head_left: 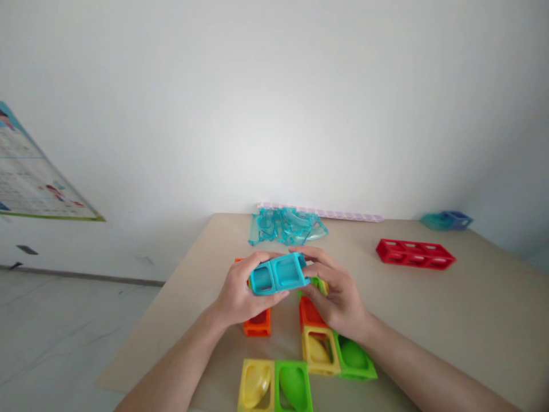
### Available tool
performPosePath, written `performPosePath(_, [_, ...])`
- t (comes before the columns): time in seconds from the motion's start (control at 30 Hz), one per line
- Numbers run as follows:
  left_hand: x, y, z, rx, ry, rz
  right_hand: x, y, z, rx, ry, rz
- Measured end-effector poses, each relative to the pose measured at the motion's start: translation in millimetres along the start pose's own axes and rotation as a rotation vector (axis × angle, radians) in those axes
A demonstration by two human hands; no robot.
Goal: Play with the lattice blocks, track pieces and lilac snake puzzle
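Note:
Two joined light-blue hollow blocks [275,274] are raised above the table between my hands. My left hand [240,286] grips their left end, thumb below and fingers over the top. At the right end, the fingers of my right hand [332,289] are closed around the edge. Below sit an orange block [257,325] to the left and another orange block [309,313] partly behind my right hand. A yellow block [318,351] adjoins it, with a green block [354,357] alongside. Nearer me lie a joined yellow block [256,384] and green block [293,386].
A row of red hollow blocks [415,254] lies on the right of the table [484,309]. Blue blocks [450,221] sit at the far right. By the wall are a clear teal plastic heap [285,226] and a patterned strip [351,216]. A poster [38,177] hangs at left.

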State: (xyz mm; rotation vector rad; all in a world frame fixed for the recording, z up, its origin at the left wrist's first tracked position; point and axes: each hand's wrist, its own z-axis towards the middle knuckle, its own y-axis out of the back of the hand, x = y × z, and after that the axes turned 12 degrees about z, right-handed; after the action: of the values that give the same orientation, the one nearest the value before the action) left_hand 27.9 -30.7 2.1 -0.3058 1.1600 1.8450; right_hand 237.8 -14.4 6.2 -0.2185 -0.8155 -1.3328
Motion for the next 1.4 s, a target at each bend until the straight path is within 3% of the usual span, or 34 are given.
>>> performPosePath(0.07, [3,0,-1,-0.051,0.065,0.011,2,15,7,-0.026,-0.001,-0.165])
performPosePath(0.13, [7,-1,-1,-0.11,0.15,0.013,4,36,14,-0.051,-0.128,-0.392])
performPosePath(0.2, [12,-2,0,-0.15,0.228,0.021,6,56,17,0.049,-0.389,-0.61])
performPosePath(0.27, [15,-4,2,-0.146,0.293,0.044,6,72,13,0.25,-0.62,-0.71])
performPosePath(0.37, [15,-6,6,-0.049,0.332,0.054,3,78,-2,0.486,-0.893,-0.551])
performPosePath(0.43, [13,-7,8,0.01,0.328,0.026,-3,71,-12,0.513,-1.022,-0.347])
performPosePath(0.53, [9,-10,10,0.022,0.325,-0.034,-13,54,-20,0.457,-1.034,-0.152])
performPosePath(0.63, [5,-13,12,0.048,0.307,-0.111,-20,38,-22,0.402,-1.01,-0.099])
performPosePath(0.83, [1,-15,13,0.268,0.204,-0.074,-19,34,-26,0.292,-0.99,-0.146])
performPosePath(0.93, [3,-9,11,0.329,0.159,-0.062,-16,41,-25,0.38,-1.025,-0.106])
performPosePath(1.07, [6,-3,11,0.447,0.084,-0.093,-16,47,-22,0.507,-1.171,0.198])
performPosePath(1.2, [5,-3,12,0.454,0.079,-0.095,-18,48,-19,0.502,-1.258,0.405])
performPosePath(1.4, [1,-5,14,0.421,0.096,-0.046,-24,60,-23,0.474,-1.256,0.521])
